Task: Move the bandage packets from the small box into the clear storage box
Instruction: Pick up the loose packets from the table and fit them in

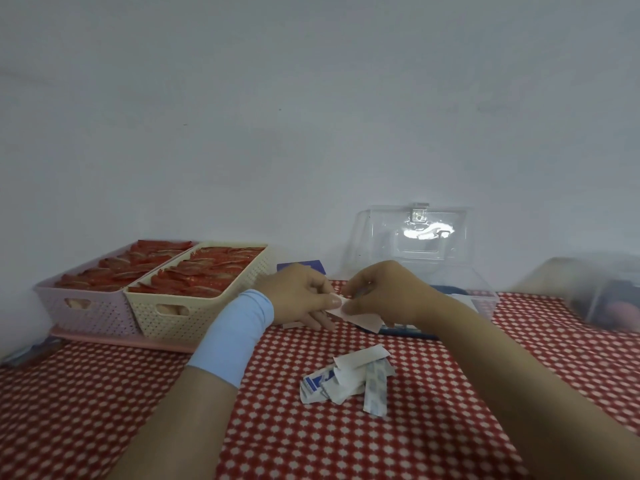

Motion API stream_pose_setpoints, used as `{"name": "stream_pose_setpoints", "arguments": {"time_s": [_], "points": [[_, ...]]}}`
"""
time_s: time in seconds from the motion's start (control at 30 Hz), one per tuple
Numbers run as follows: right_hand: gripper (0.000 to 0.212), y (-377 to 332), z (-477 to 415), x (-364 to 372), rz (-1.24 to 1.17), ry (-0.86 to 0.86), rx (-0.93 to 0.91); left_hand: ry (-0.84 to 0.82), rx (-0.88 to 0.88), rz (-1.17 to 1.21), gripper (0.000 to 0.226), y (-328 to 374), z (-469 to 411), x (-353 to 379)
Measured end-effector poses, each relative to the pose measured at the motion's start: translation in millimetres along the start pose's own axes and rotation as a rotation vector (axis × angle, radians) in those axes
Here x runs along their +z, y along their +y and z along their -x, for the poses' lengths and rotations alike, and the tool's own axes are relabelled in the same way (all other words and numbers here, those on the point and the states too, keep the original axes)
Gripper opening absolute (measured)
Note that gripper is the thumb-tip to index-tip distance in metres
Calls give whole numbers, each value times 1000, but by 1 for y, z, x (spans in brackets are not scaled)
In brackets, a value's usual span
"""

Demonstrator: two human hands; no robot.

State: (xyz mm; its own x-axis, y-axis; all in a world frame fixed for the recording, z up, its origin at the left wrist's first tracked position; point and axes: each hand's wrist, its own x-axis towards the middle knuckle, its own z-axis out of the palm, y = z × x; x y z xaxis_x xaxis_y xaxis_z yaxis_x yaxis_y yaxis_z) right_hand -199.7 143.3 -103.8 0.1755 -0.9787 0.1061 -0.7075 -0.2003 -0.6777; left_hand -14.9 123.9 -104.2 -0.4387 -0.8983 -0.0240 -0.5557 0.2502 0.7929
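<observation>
Baskets stand side by side at 9 o'clock in the view: a pink basket (86,306) and, touching its right side, a cream basket (180,308). Both are full of red packets (194,271). They sit on a flat pink tray (121,339). Under it all lies a tablecloth (104,393), red with white dots.

Near the middle, the left hand (301,296) reaches in from 7 o'clock. It has a blue band (235,334) round the wrist. Just behind it, at its 12 o'clock, a bit of the small box (306,265) peeks out in dark blue; most of it is hidden.

The left hand and the right hand (377,292) meet in the middle, above the cloth. Each one pinches an end of the same white bandage packet (362,318), thumb pressed tight on it. The packet is in the air, just in front of the clear storage box.

At 6 o'clock from the hands, a pile of packets (349,379) lies loose on the cloth, white with blue print.

At 2 o'clock from the hands stands the clear storage box (481,299). Its lid (419,233) is up against the wall (311,116). I cannot tell what is inside it.

Far off at 3 o'clock is a blurry clear tub (602,292).
</observation>
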Motion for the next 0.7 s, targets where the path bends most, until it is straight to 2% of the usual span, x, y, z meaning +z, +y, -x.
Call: {"name": "stream_pose_setpoints", "arguments": {"time_s": [0.1, 0.3, 0.33, 0.4, 0.5, 0.7], "points": [[10, 12, 3, 0, -56, -30, 18, 33, -20, 27, 13, -2, -3, 0], [12, 23, 4, -9, -97, -65, 39, 184, 19, 34, 13, -2, -8, 2], [15, 22, 5, -10, -140, -101, 60, 217, 41, 2, 13, -2, -7, 2], [28, 23, 7, -12, -396, -246, 135, 247, 90, -63, 14, -1, -5, 0], [50, 29, 6, -14, -680, -375, 183, 202, 119, -36, 14, 0, 0, -3], [28, 33, 5, -16, -885, -466, 195, 170, 190, -58, 18, 6, 4, -4]]}}
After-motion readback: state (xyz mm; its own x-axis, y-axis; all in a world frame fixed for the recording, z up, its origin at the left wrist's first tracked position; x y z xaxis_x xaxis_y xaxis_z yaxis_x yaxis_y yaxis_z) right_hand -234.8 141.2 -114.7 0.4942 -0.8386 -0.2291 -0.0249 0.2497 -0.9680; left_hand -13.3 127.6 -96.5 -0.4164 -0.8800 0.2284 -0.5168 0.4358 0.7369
